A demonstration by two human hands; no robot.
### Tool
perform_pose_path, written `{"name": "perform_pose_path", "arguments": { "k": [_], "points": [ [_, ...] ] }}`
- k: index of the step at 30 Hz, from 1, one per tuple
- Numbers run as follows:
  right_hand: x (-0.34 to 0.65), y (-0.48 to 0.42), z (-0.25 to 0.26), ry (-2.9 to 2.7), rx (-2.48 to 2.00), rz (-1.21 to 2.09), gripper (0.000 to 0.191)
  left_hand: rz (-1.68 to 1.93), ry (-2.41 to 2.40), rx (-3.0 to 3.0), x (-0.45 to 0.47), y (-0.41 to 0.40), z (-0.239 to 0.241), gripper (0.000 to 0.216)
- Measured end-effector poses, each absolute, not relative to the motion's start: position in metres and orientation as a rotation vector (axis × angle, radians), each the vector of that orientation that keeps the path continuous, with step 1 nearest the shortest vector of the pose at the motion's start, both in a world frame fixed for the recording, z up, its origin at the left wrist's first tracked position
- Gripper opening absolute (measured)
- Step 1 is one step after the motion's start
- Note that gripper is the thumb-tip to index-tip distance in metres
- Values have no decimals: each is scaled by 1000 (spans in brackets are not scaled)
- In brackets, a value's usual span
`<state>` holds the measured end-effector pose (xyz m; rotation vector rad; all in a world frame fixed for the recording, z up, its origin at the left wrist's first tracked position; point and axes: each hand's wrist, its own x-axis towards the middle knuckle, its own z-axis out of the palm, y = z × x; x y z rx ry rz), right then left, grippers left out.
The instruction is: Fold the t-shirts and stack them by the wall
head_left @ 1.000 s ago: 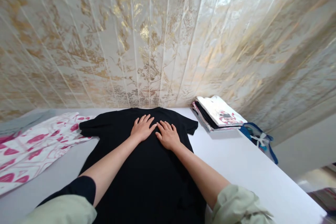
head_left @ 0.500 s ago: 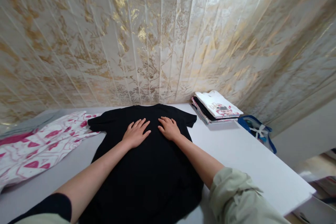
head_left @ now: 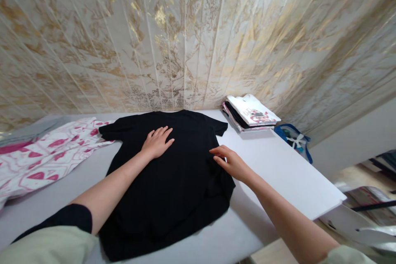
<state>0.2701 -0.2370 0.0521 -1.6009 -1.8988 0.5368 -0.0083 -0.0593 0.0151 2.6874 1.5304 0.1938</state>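
Note:
A black T-shirt (head_left: 173,185) lies spread out on the white table, its collar end toward the curtain and its hem toward me. Flat on its upper left part rests my left hand (head_left: 157,142), fingers spread a little. My right hand (head_left: 230,161) is at the shirt's right side edge, thumb and fingers apart and pointing left. Nothing shows between those fingers; whether they touch the cloth I cannot tell.
A stack of folded clothes (head_left: 252,111), a white printed shirt on top, stands at the back right. Left lies a white and pink patterned garment (head_left: 58,148). A blue-trimmed bag (head_left: 293,140) is beyond the table's (head_left: 278,165) right edge. A gold-patterned curtain (head_left: 185,41) hangs behind.
My right hand has lifted from the shirt's upper middle and moved right and toward me, to its side edge. My left hand stays on the cloth. The view has shifted slightly.

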Motion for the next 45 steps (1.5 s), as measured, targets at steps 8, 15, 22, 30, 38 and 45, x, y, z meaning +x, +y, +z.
{"name": "perform_pose_path", "arguments": {
  "k": [8,15,22,30,38,45],
  "points": [
    [244,-315,39,-2003,-1673,480,22,235,1494,2689,-19,-76,29,53],
    [241,-321,17,-1951,-1723,320,43,401,1121,2610,-56,-173,57,38],
    [252,-331,21,-2013,-1838,285,62,427,1223,2628,-119,-253,33,34],
    [255,-332,15,-1869,-1998,61,51,586,1495,2571,-151,-287,4,41],
    [268,-332,1,-1905,-1919,-14,48,579,1671,2441,-147,-280,20,43],
    [275,-341,1,-1742,-1978,33,43,595,1812,2359,-154,-273,14,52]
  ]
}}
